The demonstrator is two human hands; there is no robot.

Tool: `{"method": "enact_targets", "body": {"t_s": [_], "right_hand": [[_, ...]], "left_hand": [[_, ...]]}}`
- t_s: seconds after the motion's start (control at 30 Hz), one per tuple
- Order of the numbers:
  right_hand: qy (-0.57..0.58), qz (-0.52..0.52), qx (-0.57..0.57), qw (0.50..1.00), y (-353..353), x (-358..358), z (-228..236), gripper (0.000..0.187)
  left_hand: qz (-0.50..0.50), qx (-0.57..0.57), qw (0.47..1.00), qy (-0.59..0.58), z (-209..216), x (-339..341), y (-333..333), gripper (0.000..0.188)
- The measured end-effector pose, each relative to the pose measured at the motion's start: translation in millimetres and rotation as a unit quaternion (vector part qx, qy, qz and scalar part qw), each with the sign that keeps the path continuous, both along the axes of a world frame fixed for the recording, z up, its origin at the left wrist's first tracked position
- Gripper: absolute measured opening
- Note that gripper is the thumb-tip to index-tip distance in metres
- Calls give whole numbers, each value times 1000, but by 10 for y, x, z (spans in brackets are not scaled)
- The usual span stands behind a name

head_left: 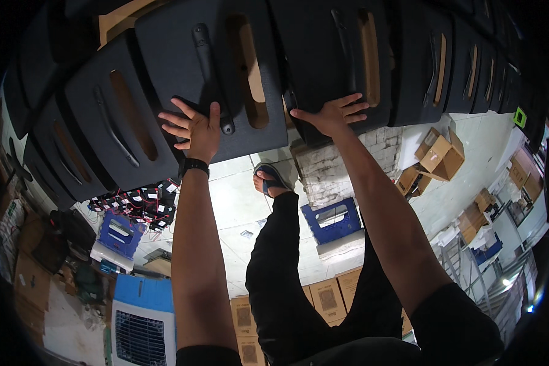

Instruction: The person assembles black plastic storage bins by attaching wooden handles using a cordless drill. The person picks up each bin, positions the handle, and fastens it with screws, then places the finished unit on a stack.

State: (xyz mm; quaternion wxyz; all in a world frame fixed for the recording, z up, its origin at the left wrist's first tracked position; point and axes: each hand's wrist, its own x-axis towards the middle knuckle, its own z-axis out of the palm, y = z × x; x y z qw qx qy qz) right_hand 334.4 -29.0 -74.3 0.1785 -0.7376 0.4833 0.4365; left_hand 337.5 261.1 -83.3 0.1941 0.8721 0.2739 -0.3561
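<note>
My left hand (196, 131) lies spread against the lower part of a black box-shaped cabinet (171, 61), its fingers apart and holding nothing. Just right of it is that cabinet's black strap-like handle (206, 61), beside a long rounded slot that shows bare wood inside. Flat on the neighbouring black cabinet (308, 73) rests my right hand (335, 117), fingers stretched out below its handle (344, 43) and slot. A narrow dark gap separates the two cabinets. Part of each cabinet's top runs out of view.
More black cabinets (418, 67) continue the row on both sides. Below are black wired parts (143, 204), blue plastic frames (332, 221), a blue-and-white grilled unit (141, 323), printed cartons (328, 299) and an opened cardboard box (439, 152). My sandalled foot (268, 181) stands on pale tiles.
</note>
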Motion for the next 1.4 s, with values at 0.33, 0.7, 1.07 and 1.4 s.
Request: {"method": "enact_targets", "body": {"t_s": [0.33, 0.7, 1.07, 1.4], "right_hand": [[-15, 26, -2, 1000, 47, -23, -71, 184], [11, 21, 64, 998, -7, 115, 183, 185], [15, -8, 75, 997, -9, 139, 222, 182], [-23, -14, 53, 998, 33, 64, 167, 182]], "left_hand": [[-4, 87, 989, -118, 66, 13, -128, 105], [-267, 159, 872, -377, 137, 858, -287, 47], [-259, 100, 873, -400, 270, 823, -439, 48], [-199, 67, 895, -394, 323, 785, -498, 47]]}}
